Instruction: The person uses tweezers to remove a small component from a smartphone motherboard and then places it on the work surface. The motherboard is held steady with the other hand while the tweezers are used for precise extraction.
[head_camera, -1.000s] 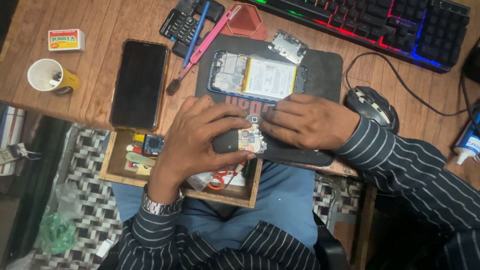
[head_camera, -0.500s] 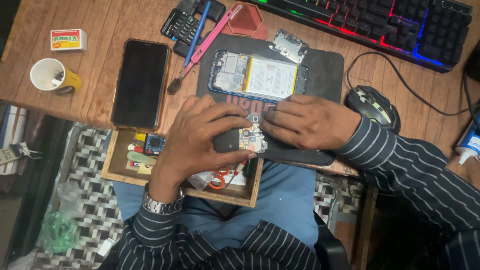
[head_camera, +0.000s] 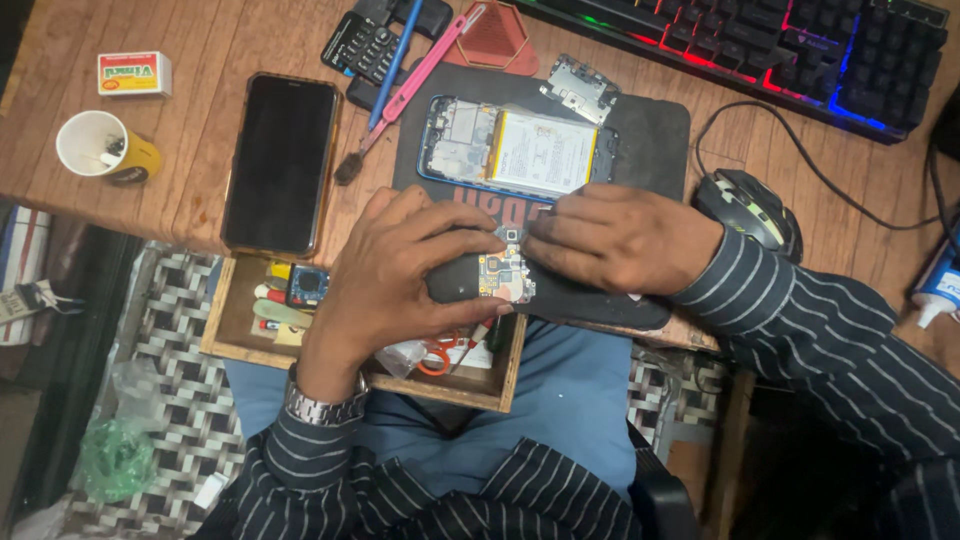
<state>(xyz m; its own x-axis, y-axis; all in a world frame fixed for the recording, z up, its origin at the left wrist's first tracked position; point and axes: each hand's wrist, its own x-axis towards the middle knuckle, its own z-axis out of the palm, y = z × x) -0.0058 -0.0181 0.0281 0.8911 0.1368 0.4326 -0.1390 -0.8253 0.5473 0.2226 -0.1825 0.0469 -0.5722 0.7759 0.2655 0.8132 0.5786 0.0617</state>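
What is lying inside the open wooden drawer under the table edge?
In the wooden drawer I can see orange-handled scissors, a small blue part and some coloured sticks. The left hand covers the rest.

A wooden desk (head_camera: 200, 40) carried most of the clutter. A black smartphone in a brown case (head_camera: 281, 163) lay face up near its front edge. Left of it stood a white and yellow cup (head_camera: 104, 147), with a small white and red cardboard box (head_camera: 134, 73) beyond. A dark keypad phone (head_camera: 368, 48) lay under a blue pen (head_camera: 392, 62) and a pink-handled brush (head_camera: 415, 82). A red triangular pick (head_camera: 495, 32) sat beside them. A black keyboard with coloured backlighting (head_camera: 800, 50) ran along the far edge, a black corded mouse (head_camera: 750, 205) just below it. An open wooden drawer (head_camera: 240, 335) held orange-handled scissors (head_camera: 437, 355) and small parts. The floor (head_camera: 170, 400) showed a woven black and white pattern.
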